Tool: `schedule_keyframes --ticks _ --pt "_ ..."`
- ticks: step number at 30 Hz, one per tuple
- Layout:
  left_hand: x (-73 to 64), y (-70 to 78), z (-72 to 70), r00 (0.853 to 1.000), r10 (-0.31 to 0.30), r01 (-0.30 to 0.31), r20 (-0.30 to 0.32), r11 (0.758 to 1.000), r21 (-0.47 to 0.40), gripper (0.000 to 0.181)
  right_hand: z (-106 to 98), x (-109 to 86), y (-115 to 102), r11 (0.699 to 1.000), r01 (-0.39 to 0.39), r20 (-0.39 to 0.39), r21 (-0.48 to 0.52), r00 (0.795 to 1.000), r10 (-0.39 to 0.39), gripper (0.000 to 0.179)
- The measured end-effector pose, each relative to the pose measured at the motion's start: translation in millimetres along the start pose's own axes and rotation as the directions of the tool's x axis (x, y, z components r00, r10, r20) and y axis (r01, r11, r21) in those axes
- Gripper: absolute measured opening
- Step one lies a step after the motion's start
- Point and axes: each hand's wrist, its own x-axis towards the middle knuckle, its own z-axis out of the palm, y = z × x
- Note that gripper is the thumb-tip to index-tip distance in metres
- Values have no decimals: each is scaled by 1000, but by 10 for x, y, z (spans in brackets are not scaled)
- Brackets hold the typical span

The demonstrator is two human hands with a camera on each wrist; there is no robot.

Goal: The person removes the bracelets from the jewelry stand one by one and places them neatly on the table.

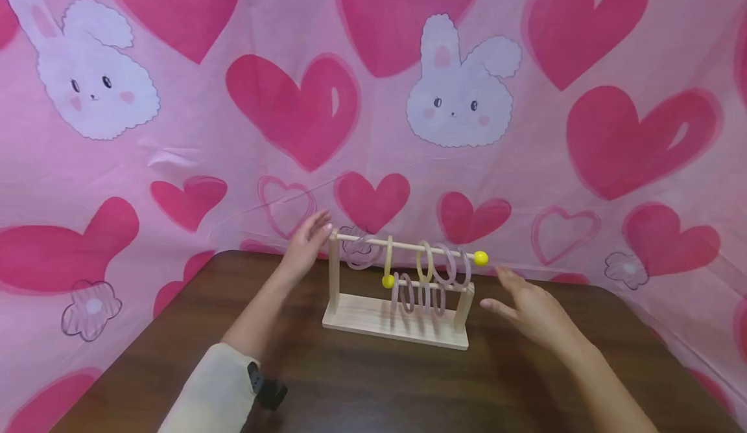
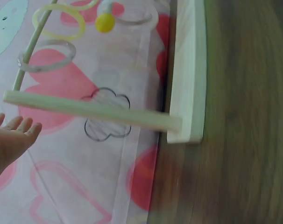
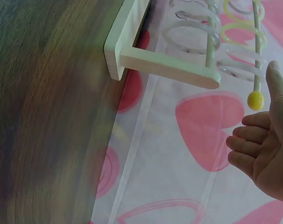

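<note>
Flanking the wooden rack [image 1: 364, 313] on the worktop [image 1: 362, 381] with left hand [image 1: 305, 248] beside its tall post [image 1: 334, 271], hard to tell if touching, and right hand [image 1: 535, 306] near its upper yellow ball [image 1: 481, 258]; holding all fingers [image 3: 248, 134] loosely straight; seeing pale and yellow rings [image 1: 388, 259] on its rods [image 1: 404, 245].

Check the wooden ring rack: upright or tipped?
Upright: its base lies flat on the table, posts stand up from it, and rings hang from both rods.
</note>
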Motion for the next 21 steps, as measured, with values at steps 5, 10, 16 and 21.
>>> schedule_keyframes --ticks 5,10,16,21 --pt "58 8 107 998 -51 43 -36 977 -210 43 27 11 -17 1000 3 -2 21 1000 -3 77" --pt "67 4 164 995 -85 63 -43 926 -372 37 52 20 -21 1000 8 -13 25 1000 -8 76" --pt "70 -59 191 994 -80 38 -79 903 -428 18 73 24 -28 1000 2 -12 29 1000 -2 75" --pt "57 -103 226 993 -64 17 -96 902 -431 16 88 22 -41 1000 -7 -4 29 1000 7 75"
